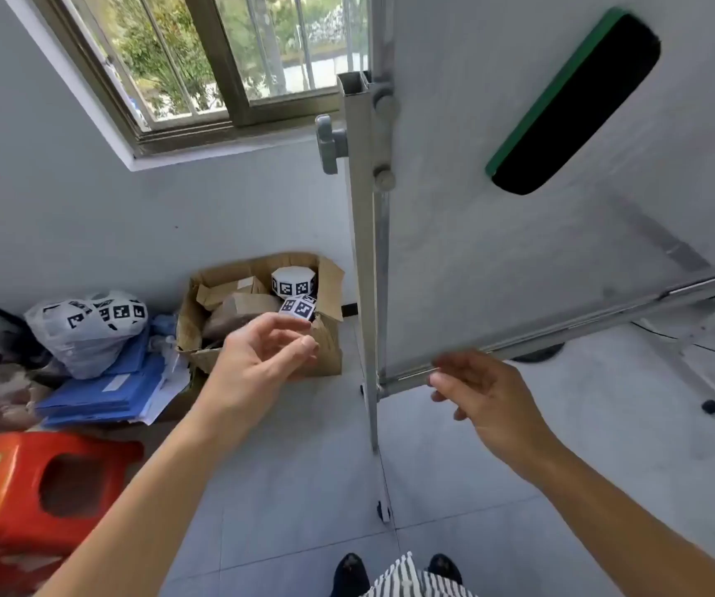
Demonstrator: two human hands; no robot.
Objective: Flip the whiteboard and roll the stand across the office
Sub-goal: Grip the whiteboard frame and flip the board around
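Observation:
The whiteboard (pixel 497 252) fills the upper right, its white face toward me, with a green-backed black eraser (pixel 575 105) stuck on it. Its metal stand post (pixel 362 252) runs down the board's left edge and carries a grey locking knob (pixel 329 144). A small caster (pixel 383 510) shows at the post's foot. My left hand (pixel 261 359) hovers left of the post, fingers loosely curled, holding nothing. My right hand (pixel 480 398) is just below the board's bottom frame rail (pixel 562 329), fingers apart, close to the rail but not gripping it.
A cardboard box (pixel 261 312) with marker-printed blocks sits against the wall left of the stand. Beside it lie a plastic bag (pixel 84 333), blue folders (pixel 106 394) and a red plastic stool (pixel 37 489). A window (pixel 217 58) is above. Grey tiled floor lies underfoot.

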